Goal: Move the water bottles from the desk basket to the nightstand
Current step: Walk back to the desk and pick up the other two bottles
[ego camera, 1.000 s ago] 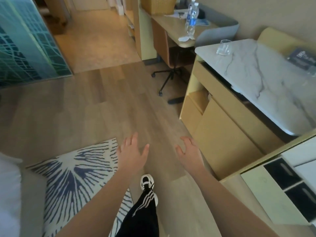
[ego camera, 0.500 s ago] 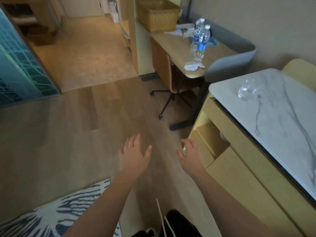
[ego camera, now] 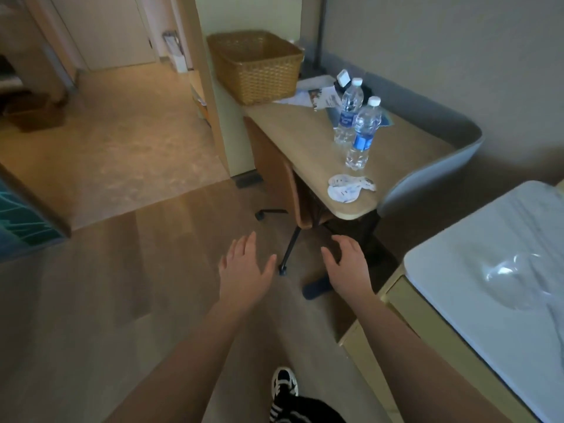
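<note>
Our left hand (ego camera: 244, 270) is spread flat, fingers apart and palm down, gripping nothing and touching nothing; it hangs in the air above the wooden floor (ego camera: 122, 285). Our right hand (ego camera: 348, 264) is loosely open too, fingers slightly curled, likewise empty and clear of every surface. Both reach forward toward the table (ego camera: 299, 141) but are well short of it.

Beyond the hands, a chair (ego camera: 290, 190) is tucked under the table's near edge. On the table top two water bottles stand upright just beside each other: the nearer bottle (ego camera: 363, 134) and the farther bottle (ego camera: 348, 111), both capped and blue-labelled. Near them lie some round paper coasters (ego camera: 348, 187) and a few leaflets (ego camera: 317, 96). The woven basket (ego camera: 256, 68) sits at the far end of the table, apart from the bottles; we cannot see down to its bottom, so we cannot tell whether more bottles lie in it.

We judge the task barely begun: the two bottles in view are out of the basket but not yet carried anywhere, and no nightstand shows here. Left to do, as we read it, is to close the gap, grasp the bottles, and take them to the nightstand.
</note>
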